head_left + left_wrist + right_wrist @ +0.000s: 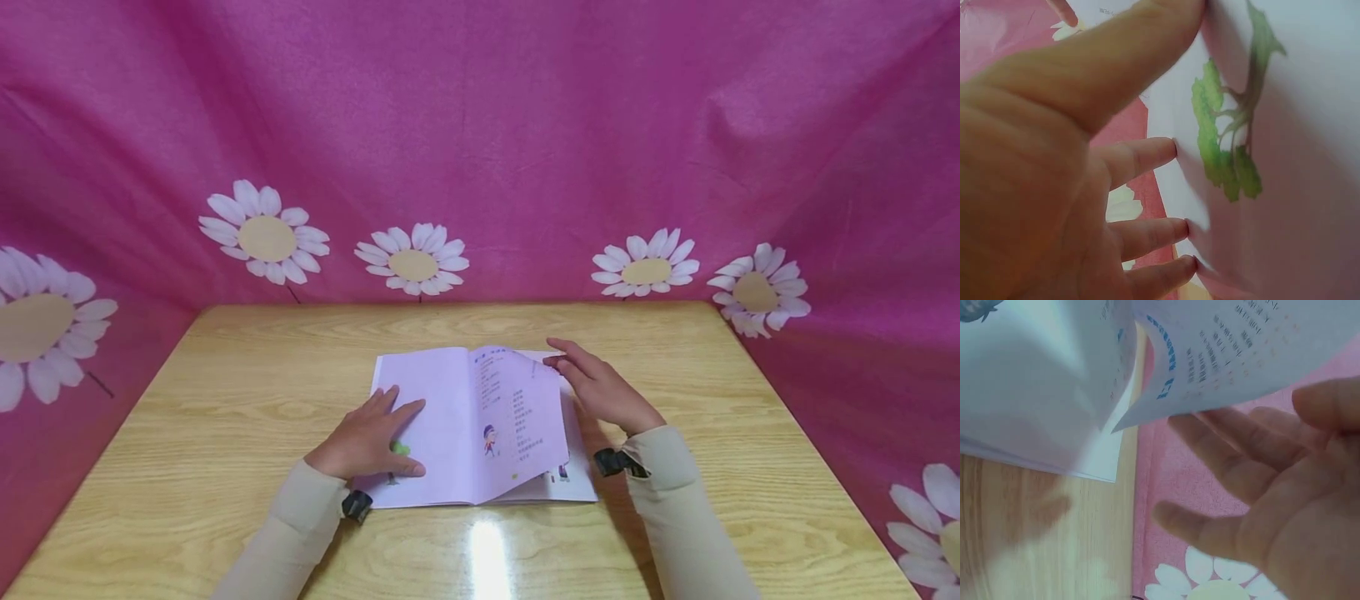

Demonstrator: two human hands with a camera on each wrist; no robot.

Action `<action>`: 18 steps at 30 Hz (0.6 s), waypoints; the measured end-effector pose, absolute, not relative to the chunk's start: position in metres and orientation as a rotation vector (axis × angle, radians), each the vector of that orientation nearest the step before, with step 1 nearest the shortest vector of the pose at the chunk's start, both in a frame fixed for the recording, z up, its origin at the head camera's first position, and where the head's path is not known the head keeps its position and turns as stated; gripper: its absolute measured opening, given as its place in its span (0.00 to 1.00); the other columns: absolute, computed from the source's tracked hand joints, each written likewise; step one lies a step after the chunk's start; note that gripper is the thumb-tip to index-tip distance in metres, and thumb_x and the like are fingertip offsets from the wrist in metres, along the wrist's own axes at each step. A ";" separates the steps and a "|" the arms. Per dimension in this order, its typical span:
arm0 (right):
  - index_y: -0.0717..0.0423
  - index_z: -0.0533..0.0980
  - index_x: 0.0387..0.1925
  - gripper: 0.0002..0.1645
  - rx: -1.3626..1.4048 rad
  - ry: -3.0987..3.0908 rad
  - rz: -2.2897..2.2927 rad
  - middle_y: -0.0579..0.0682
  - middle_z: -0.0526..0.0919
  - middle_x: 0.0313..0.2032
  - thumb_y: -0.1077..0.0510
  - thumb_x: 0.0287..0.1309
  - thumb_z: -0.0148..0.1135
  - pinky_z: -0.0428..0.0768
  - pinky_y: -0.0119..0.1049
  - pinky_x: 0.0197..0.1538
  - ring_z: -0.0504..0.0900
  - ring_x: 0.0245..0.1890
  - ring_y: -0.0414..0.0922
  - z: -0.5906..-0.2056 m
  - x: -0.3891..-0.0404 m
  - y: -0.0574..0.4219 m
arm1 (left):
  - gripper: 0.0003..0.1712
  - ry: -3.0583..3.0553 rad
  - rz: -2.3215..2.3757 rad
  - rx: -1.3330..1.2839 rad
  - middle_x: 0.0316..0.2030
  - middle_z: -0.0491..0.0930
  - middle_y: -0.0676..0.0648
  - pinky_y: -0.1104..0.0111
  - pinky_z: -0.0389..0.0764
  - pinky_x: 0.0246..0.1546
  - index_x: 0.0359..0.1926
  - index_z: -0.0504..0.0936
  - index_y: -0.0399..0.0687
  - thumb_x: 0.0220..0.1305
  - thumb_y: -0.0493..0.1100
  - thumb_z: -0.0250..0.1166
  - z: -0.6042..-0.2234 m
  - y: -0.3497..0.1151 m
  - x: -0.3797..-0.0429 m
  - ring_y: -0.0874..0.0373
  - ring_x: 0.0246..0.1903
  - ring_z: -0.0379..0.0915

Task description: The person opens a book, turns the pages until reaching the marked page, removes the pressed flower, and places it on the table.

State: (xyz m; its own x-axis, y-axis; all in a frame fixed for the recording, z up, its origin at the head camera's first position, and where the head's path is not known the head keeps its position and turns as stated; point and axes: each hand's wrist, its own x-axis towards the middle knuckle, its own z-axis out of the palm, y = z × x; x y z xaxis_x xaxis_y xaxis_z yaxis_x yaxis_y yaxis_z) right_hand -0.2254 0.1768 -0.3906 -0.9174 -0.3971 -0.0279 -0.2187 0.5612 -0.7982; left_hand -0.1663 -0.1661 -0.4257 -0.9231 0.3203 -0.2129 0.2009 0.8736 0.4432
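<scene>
A thin book (431, 375) lies spread on the table, its left page mostly blank. My left hand (366, 437) rests on that page with fingers spread; in the left wrist view its fingertips touch the paper beside a drawing of a green tree (1210, 131). A printed page (525, 417) with lines of text and a small cartoon figure stands raised and curved over the right half. At its outer upper edge is my right hand (609, 393). In the right wrist view, its extended fingers touch the raised page (1241, 344) from beneath, with the thumb apart.
The wooden table (247, 383) reaches back to a pink cloth (525, 150) printed with large white daisies. A bright light reflection lies on the tabletop in front of the book. Each wrist carries a small black device (357, 505).
</scene>
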 end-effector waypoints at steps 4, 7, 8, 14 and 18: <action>0.51 0.57 0.72 0.32 -0.623 2.607 -1.346 0.59 0.75 0.60 0.67 0.70 0.41 0.65 0.55 0.65 0.71 0.63 0.56 -0.389 -0.226 0.177 | 0.55 2.748 0.643 0.382 0.74 0.47 0.36 0.37 0.49 0.65 0.72 0.62 0.55 0.45 0.62 0.75 -0.424 -0.168 -0.166 0.36 0.73 0.37; 0.50 0.57 0.72 0.36 -0.666 2.633 -1.356 0.59 0.74 0.61 0.71 0.65 0.46 0.66 0.56 0.64 0.71 0.63 0.56 -0.387 -0.225 0.176 | 0.55 2.741 0.656 0.373 0.74 0.46 0.36 0.37 0.49 0.65 0.72 0.62 0.55 0.45 0.62 0.75 -0.423 -0.168 -0.166 0.36 0.73 0.36; 0.49 0.57 0.72 0.37 -0.668 2.644 -1.349 0.58 0.73 0.62 0.70 0.64 0.49 0.66 0.57 0.64 0.70 0.63 0.56 -0.387 -0.225 0.176 | 0.55 2.739 0.656 0.368 0.74 0.46 0.36 0.38 0.49 0.65 0.72 0.62 0.55 0.45 0.62 0.75 -0.423 -0.168 -0.166 0.36 0.73 0.35; 0.42 0.56 0.73 0.41 -0.606 2.684 -1.312 0.53 0.68 0.66 0.60 0.62 0.61 0.65 0.58 0.64 0.66 0.66 0.55 -0.380 -0.219 0.168 | 0.55 2.725 0.641 0.350 0.74 0.45 0.36 0.37 0.46 0.66 0.73 0.61 0.55 0.46 0.61 0.75 -0.422 -0.167 -0.164 0.35 0.73 0.31; 0.46 0.55 0.73 0.42 -0.651 2.700 -1.321 0.55 0.66 0.68 0.59 0.61 0.62 0.64 0.57 0.65 0.64 0.68 0.55 -0.377 -0.216 0.162 | 0.55 2.722 0.637 0.357 0.74 0.45 0.34 0.37 0.46 0.66 0.73 0.61 0.53 0.46 0.62 0.74 -0.423 -0.167 -0.164 0.33 0.72 0.33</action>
